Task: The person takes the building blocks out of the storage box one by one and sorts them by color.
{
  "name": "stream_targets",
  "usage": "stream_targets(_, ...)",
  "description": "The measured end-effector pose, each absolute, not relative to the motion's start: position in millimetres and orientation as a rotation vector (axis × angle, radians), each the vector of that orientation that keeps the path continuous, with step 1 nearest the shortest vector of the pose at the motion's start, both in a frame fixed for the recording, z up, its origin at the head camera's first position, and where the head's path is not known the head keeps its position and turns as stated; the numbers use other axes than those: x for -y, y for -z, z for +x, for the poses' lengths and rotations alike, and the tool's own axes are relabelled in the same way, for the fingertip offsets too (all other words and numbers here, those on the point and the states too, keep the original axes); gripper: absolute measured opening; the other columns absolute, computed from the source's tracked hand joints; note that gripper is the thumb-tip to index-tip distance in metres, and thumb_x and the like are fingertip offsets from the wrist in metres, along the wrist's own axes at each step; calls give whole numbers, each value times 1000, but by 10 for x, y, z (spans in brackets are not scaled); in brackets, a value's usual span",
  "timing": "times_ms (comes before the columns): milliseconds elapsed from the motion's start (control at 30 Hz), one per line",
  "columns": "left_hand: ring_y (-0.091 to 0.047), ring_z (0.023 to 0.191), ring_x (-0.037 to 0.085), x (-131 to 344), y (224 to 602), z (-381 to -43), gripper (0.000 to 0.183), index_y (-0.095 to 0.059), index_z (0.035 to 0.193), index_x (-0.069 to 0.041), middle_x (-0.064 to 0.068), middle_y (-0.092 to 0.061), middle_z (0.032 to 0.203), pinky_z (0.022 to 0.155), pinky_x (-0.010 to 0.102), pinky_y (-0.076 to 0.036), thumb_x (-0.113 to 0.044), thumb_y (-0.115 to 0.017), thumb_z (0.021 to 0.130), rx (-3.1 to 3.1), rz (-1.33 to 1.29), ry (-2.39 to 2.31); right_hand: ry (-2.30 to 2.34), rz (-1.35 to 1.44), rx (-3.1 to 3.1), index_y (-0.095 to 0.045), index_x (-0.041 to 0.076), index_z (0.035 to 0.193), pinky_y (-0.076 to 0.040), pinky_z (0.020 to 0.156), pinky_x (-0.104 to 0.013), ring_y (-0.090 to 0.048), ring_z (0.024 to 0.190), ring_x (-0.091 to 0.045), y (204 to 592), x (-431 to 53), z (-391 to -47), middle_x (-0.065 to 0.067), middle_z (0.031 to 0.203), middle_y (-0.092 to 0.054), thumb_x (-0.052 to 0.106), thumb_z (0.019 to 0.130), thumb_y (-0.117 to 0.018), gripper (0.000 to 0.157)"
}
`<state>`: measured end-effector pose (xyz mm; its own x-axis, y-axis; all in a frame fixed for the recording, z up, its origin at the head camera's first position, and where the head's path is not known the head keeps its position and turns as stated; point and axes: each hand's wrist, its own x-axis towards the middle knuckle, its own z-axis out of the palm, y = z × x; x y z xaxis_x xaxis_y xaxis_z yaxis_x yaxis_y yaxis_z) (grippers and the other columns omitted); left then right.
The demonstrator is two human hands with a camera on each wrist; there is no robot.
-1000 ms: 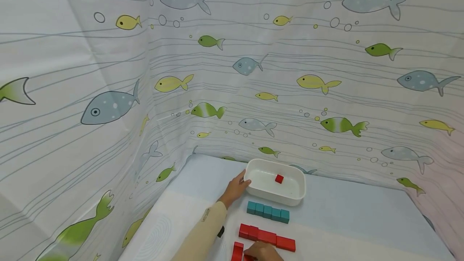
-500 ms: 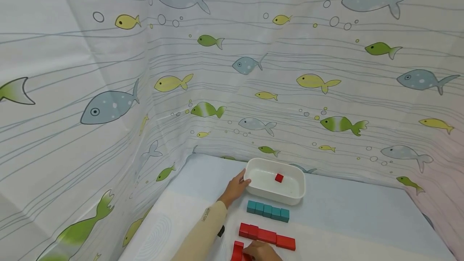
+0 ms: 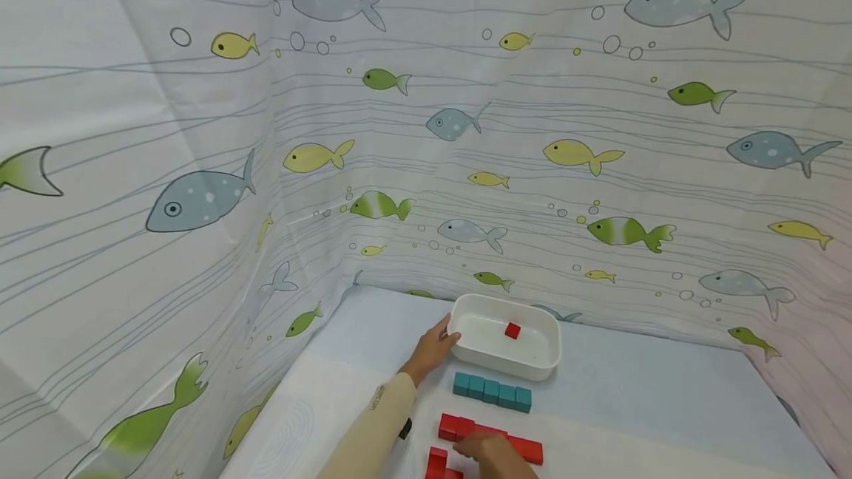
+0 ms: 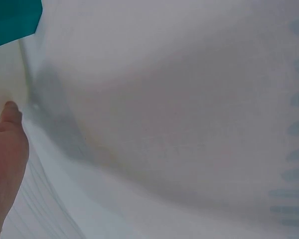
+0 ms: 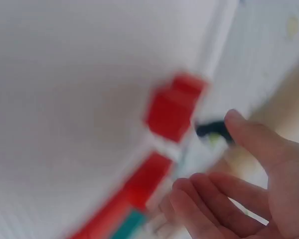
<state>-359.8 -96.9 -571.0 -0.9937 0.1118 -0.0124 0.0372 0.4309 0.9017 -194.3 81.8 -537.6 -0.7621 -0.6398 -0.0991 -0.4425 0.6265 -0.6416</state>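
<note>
My left hand grips the left end of a white plastic tub, thumb over the rim. The left wrist view catches its thumb against the tub wall. Inside the tub lies one red cube. My right hand hovers over the front of a row of red blocks and hides part of it. In the right wrist view its fingers are loosely bent around nothing. Left of it, nearer me, stands a small group of red blocks, cut off by the frame edge.
A straight row of teal cubes sits between the tub and the red row. A small black object shows beside my left sleeve. Fish-printed sheeting encloses the table at the back and sides.
My right hand has let go of a red block in the front group and moved away from it, up and to the right. The left hand has stayed on the tub.
</note>
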Motion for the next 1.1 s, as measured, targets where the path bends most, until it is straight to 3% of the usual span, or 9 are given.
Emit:
stream_targets(100,-37,139,31,988,5705,-3603,64,-29,154,-13,10,-36,154,110,49,-34,-35,-55,100,-2603,144,-1644,995,-815,-2671,-74,10,111,-60,74,-33,-63,84,-10,5101,-918,-2035,6,99,-70,44,77,-81,49)
stream_targets(233,-36,139,30,1013,5718,-3599,64,-29,155,-14,9,-35,154,111,48,-34,-35,-55,100,-2596,141,-1640,966,-923,-3038,-74,10,108,-59,74,-31,-67,88,-12,4991,-1085,-2334,1,100,-72,38,78,-82,41)
stream_targets(433,-35,140,31,1027,5754,-3566,64,-28,154,-13,9,-34,155,110,51,-34,-33,-55,100,-2574,132,-1652,958,-824,-3335,-73,3,107,-58,80,-36,-68,94,-22,5112,-1288,-2840,-8,101,-72,21,74,-87,40)
stream_targets(733,-35,140,31,1022,5757,-3593,64,-29,154,-12,10,-35,155,110,49,-34,-34,-55,100,-2584,144,-1653,901,-698,-3330,-72,-3,105,-59,78,-41,-66,88,-27,5255,-1371,-3499,-14,98,-71,12,76,-84,34)
stream_targets(867,-35,140,32,1013,5742,-3595,63,-29,154,-13,10,-33,155,110,49,-35,-32,-55,100,-2574,160,-1671,886,-633,-3289,-71,-7,105,-59,77,-42,-66,88,-29,5306,-1407,-3719,-19,101,-71,8,76,-83,34)
stream_targets(1100,-36,139,33,970,5732,-3608,62,-30,153,-8,11,-34,155,110,49,-35,-29,-55,100,-2586,218,-1700,866,-540,-3219,-69,-9,106,-55,85,-49,-66,94,-33,5447,-1532,-3957,-21,105,-70,4,75,-82,36)
